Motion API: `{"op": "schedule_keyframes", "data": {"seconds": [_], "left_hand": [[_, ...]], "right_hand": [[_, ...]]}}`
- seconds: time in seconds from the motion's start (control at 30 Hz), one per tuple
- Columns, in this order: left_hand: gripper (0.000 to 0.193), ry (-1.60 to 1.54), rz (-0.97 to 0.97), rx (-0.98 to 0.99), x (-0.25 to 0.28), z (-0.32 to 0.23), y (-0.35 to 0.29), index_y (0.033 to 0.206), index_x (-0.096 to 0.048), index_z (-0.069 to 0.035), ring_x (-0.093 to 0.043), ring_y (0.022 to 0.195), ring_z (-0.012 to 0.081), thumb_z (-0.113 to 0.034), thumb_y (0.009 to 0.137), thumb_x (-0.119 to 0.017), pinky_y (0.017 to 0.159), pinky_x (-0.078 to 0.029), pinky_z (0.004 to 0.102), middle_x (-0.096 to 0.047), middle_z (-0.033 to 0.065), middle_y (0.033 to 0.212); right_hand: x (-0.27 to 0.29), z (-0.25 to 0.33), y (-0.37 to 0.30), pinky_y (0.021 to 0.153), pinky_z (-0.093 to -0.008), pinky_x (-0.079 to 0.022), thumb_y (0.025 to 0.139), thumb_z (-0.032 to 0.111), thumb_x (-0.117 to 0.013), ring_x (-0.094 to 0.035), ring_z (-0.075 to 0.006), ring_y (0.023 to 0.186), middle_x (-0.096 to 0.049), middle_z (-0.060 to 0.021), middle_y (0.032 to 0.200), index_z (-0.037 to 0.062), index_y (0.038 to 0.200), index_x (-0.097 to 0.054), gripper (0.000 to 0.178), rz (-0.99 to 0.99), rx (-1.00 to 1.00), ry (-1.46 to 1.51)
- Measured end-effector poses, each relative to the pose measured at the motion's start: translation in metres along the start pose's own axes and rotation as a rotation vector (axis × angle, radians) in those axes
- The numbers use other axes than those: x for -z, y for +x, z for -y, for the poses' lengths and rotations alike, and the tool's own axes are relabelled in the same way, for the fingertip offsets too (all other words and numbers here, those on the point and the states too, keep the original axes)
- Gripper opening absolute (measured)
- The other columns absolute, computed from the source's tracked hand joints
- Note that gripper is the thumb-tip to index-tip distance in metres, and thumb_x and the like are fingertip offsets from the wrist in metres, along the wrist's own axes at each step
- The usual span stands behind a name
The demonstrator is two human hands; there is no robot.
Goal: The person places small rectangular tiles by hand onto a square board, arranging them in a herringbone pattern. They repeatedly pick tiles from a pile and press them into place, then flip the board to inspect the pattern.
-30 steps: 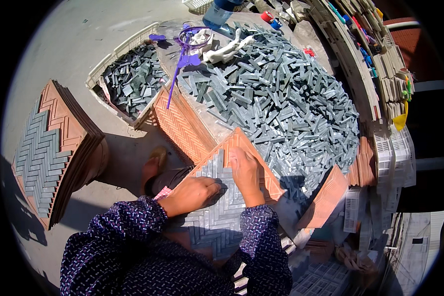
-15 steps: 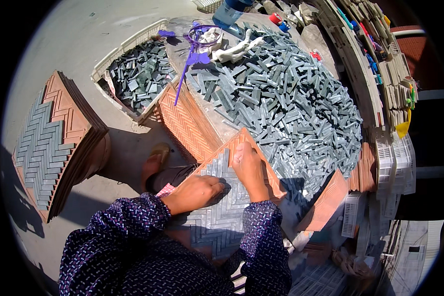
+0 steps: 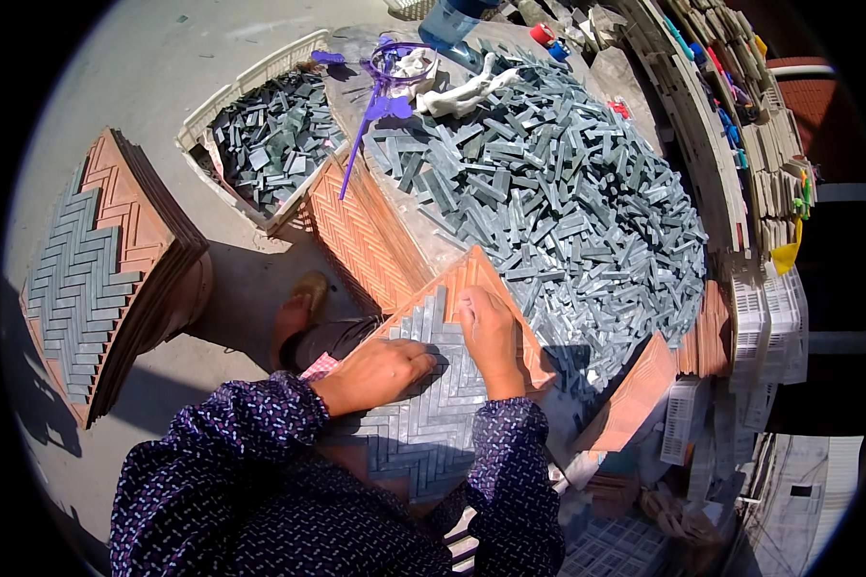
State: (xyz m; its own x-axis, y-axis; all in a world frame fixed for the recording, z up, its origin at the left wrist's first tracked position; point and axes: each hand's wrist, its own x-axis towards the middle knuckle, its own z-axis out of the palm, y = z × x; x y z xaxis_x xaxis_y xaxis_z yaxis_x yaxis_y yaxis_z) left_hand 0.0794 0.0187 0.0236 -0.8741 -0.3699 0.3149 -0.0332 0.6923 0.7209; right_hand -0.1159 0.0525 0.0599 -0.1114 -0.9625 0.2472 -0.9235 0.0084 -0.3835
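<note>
An orange moulded tray (image 3: 479, 266) with herringbone grooves lies tilted in front of me, mostly filled with grey stone strips (image 3: 428, 423). My left hand (image 3: 380, 373) rests on the laid strips, its fingers curled in; whether anything is in them is hidden. At the tray's upper part my right hand (image 3: 491, 337) is closed, thumb and fingers pinched together over the bare grooves. What the pinch holds, if anything, cannot be made out. Just beyond the tray spreads a large heap of loose grey strips (image 3: 568, 192).
To the left stands a stack of orange trays (image 3: 154, 216), its top one partly filled. A cream crate (image 3: 260, 77) holds more grey pieces. More trays (image 3: 332, 226) lean beside the heap. A purple ringed object (image 3: 395, 62), white cloth (image 3: 467, 94) and blue bottle (image 3: 443, 29) lie behind.
My right hand has come slightly back toward me along the tray, still pinched. My left hand stays on the strips. The whole view has shifted a little.
</note>
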Motion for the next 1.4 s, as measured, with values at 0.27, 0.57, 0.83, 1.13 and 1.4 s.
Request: {"op": "schedule_keyframes", "data": {"seconds": [0.27, 0.57, 0.83, 1.13, 1.4], "left_hand": [[0.023, 0.021, -0.013, -0.005, 0.001, -0.001, -0.001, 0.097, -0.064, -0.001, -0.062, 0.076, 0.026, -0.013, 0.078, -0.058, 0.068, -0.05, 0.036, -0.06, 0.0099, 0.08], [0.022, 0.02, -0.02, -0.004, -0.003, 0.001, -0.002, 0.097, -0.064, -0.001, -0.063, 0.076, 0.0251, -0.013, 0.08, -0.057, 0.068, -0.05, 0.0357, -0.06, 0.0094, 0.08], [0.024, 0.008, 0.013, -0.006, 0.001, 0.0, 0.0, 0.099, -0.063, -0.001, -0.063, 0.079, 0.025, -0.012, 0.079, -0.056, 0.069, -0.051, 0.0349, -0.06, 0.0094, 0.081], [0.025, -0.003, 0.033, -0.003, 0.002, 0.0, -0.003, 0.1, -0.063, -0.001, -0.064, 0.079, 0.0254, -0.012, 0.078, -0.056, 0.069, -0.051, 0.0345, -0.06, 0.0094, 0.081], [0.019, -0.015, -0.027, -0.02, -0.002, 0.0, -0.002, 0.093, -0.064, 0.0, -0.062, 0.073, 0.0269, -0.009, 0.077, -0.062, 0.064, -0.05, 0.0363, -0.059, 0.0096, 0.076]], "right_hand": [[0.004, 0.009, 0.01, 0.06, -0.0456, -0.045, 0.079, 0.0, -0.059, -0.058, -0.0372, 0.07, -0.057, -0.0186, 0.071, -0.0001, 0.088, -0.05, 0.013, 0.177, 0.127, -0.222], [-0.011, -0.008, 0.006, 0.058, -0.0448, -0.046, 0.075, -0.002, -0.058, -0.058, -0.0389, 0.066, -0.057, -0.0195, 0.069, 0.0011, 0.086, -0.048, 0.015, 0.108, 0.028, -0.124], [-0.001, 0.0, -0.008, 0.055, -0.0383, -0.048, 0.069, -0.007, -0.062, -0.061, -0.0289, 0.064, -0.058, -0.0121, 0.068, 0.0041, 0.084, -0.048, 0.023, 0.078, -0.258, 0.118], [0.084, 0.002, -0.132, 0.062, -0.0303, -0.047, 0.077, 0.004, -0.059, -0.06, -0.018, 0.064, -0.06, -0.0105, 0.072, -0.0006, 0.086, -0.058, 0.009, -0.095, -0.48, -0.043], [0.124, -0.005, -0.237, 0.065, -0.0394, -0.047, 0.076, 0.01, -0.065, -0.062, -0.0332, 0.072, -0.06, -0.0167, 0.074, 0.0011, 0.086, -0.058, 0.015, 0.29, -0.836, -0.175]]}}
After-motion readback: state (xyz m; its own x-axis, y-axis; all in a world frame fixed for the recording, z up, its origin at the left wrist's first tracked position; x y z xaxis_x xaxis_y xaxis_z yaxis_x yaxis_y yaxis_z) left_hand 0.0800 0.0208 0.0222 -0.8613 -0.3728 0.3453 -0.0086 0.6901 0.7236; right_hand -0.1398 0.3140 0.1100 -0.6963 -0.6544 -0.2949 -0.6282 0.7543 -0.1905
